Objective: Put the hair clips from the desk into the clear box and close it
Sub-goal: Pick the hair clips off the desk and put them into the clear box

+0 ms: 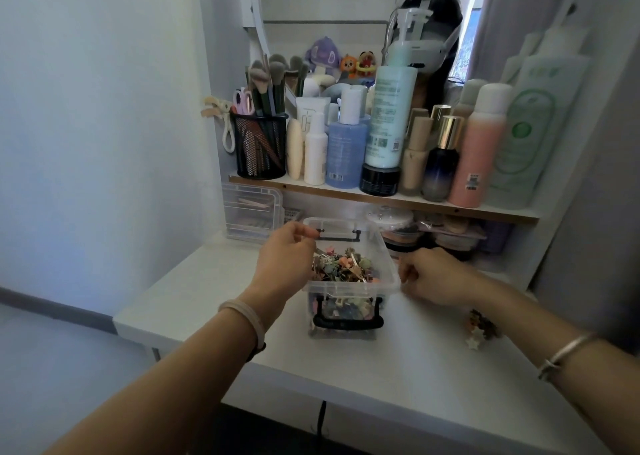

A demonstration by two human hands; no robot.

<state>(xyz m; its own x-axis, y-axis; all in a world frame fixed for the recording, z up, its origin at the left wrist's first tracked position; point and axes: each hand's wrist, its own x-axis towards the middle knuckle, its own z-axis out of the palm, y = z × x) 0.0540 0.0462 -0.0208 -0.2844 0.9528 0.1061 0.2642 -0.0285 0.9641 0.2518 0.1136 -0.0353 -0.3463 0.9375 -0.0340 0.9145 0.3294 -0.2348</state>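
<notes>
The clear box stands open in the middle of the white desk, with a black latch on its near and far ends. It is full of small coloured hair clips. My left hand rests against the box's left wall, its fingers curled over the rim near the far corner. Curled fingers of my right hand touch the right rim. A small pile of loose hair clips lies on the desk to the right, under my right forearm. I see no lid.
A shelf just behind the box carries bottles, jars and a black mesh cup of brushes. Under it sit a clear drawer unit and several small pots. A wall runs along the left; the desk's front edge is close.
</notes>
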